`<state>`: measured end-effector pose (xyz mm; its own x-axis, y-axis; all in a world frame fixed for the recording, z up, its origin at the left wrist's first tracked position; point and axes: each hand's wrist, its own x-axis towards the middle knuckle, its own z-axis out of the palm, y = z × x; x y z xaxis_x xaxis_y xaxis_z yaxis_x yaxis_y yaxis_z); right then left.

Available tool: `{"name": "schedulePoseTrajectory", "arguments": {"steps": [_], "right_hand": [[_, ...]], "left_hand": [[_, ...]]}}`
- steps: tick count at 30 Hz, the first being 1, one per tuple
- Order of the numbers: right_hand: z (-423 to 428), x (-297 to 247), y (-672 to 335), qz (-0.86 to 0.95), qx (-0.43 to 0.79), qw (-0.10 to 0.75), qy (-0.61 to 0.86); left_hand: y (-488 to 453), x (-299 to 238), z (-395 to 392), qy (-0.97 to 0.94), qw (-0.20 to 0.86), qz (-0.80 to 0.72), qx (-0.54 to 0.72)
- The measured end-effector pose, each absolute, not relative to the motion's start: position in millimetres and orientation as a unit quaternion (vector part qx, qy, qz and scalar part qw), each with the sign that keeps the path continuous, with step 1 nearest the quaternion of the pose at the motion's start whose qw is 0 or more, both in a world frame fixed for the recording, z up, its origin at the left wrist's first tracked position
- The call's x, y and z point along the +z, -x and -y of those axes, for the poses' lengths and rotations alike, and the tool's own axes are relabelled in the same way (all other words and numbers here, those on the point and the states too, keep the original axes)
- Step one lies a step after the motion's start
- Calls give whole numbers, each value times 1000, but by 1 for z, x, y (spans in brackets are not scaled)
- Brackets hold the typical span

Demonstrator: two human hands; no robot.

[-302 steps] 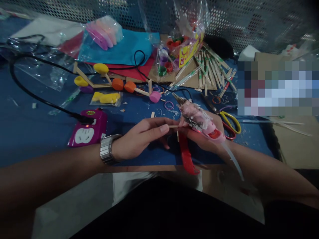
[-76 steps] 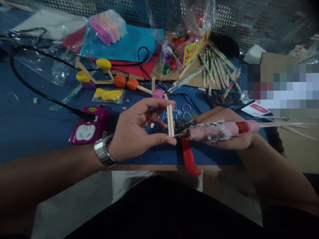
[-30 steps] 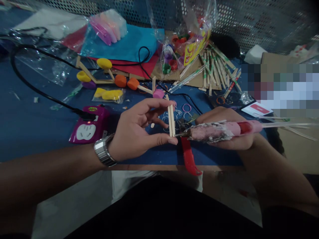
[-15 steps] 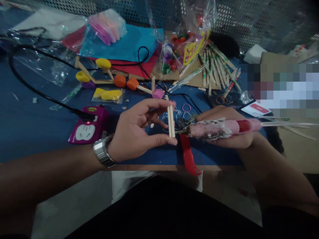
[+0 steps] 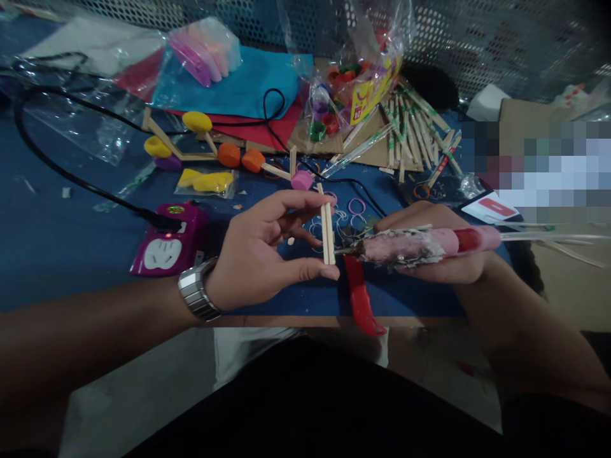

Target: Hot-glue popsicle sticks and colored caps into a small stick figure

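Observation:
Between thumb and fingertips, my left hand [image 5: 258,248] pinches a few thin wooden sticks [image 5: 327,234] laid side by side and held upright. My right hand [image 5: 434,270] is wrapped round a pink hot glue gun [image 5: 405,247] with a scuffed, whitish front and a clear glue stick [image 5: 548,238] coming out of its rear. The metal nozzle meets the lower end of the sticks or sits right beside them. Below the nozzle, the red trigger or handle piece [image 5: 360,296] hangs past the table edge.
A purple power adapter [image 5: 169,238] with a black cable [image 5: 62,172] sits left. Beyond my hands lie orange caps [image 5: 230,155], a yellow packet [image 5: 207,182], wooden sticks [image 5: 410,127], a bag of colourful caps [image 5: 334,95], a blue sheet [image 5: 272,79] and rubber bands [image 5: 356,206].
Hardly anything differs. Both hands, the sticks and the glue gun keep nearly the same positions, with the nozzle still at the sticks' lower end.

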<state>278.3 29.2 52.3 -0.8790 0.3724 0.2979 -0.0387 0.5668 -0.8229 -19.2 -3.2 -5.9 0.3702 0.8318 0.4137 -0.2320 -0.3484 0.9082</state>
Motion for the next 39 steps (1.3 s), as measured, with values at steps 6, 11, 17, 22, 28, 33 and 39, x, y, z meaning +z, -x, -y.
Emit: {"name": "schedulePoseTrajectory", "arguments": {"steps": [6, 11, 17, 22, 28, 33, 39], "right_hand": [[-31, 50, -280, 871, 420, 241, 81], [-30, 51, -280, 865, 432, 233, 102], [-30, 49, -282, 867, 427, 236, 106], [-30, 50, -283, 874, 412, 233, 111], [-30, 49, -282, 880, 396, 241, 108], [-31, 48, -283, 875, 402, 248, 105], [-31, 47, -283, 869, 411, 258, 102]], "left_hand": [[18, -5, 4, -645, 518, -231, 512], [18, -3, 5, -655, 505, -239, 508], [20, -5, 3, -672, 489, -224, 509], [19, -3, 5, -666, 496, -241, 502], [19, -2, 6, -666, 496, -239, 503], [19, -3, 5, -660, 505, -239, 503], [19, -5, 4, -654, 511, -227, 509]]}}
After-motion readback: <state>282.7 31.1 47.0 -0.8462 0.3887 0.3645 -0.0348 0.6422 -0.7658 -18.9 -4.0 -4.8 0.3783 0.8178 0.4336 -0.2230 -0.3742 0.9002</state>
